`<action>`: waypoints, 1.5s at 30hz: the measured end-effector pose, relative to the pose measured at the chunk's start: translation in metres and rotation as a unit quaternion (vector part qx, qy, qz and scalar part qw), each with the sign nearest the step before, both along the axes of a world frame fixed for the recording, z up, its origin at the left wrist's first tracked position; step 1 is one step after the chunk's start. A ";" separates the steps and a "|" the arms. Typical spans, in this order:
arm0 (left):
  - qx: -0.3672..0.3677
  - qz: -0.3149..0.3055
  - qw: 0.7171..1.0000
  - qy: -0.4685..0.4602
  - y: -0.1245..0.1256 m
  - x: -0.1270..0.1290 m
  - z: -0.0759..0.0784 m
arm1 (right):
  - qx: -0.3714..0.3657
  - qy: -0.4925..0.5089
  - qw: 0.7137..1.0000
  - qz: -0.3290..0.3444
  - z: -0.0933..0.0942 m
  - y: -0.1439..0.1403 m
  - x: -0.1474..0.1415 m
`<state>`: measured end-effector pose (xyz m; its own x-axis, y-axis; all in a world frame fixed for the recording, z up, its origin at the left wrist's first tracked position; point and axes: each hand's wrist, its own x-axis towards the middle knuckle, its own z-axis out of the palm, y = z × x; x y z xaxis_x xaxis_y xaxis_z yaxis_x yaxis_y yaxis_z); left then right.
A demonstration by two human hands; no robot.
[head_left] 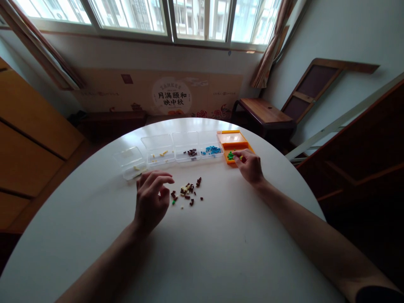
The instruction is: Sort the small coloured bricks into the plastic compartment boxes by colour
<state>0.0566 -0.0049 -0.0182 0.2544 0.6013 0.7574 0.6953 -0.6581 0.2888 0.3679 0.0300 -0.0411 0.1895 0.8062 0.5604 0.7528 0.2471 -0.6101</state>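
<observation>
Left hand point(151, 201) curled beside loose bricks point(187, 191), right hand point(250, 165) at orange tray point(235, 145)

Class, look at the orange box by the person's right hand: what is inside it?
The orange box holds small green pieces. The right hand covers its near corner, so anything beneath the fingers is hidden.

Both bare forearms reach far from the near edge. The left hand point(150, 201) sits left of centre, palm down, fingers loosely curled, the fingertips bent toward the right. The right hand point(250, 166) stretches farther off to the right, arm nearly straight, knuckles up, its fingertips pinched together.
</observation>
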 end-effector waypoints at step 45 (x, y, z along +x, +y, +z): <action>-0.189 -0.238 0.952 0.030 0.000 -0.005 0.003 | 0.101 -0.100 0.940 0.309 0.014 -0.070 -0.102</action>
<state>0.0519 -0.0049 -0.0150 0.6020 0.6337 0.4858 0.3670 -0.7599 0.5365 0.2655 -0.0395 -0.0271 -0.4048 0.6007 0.6894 0.5216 0.7710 -0.3654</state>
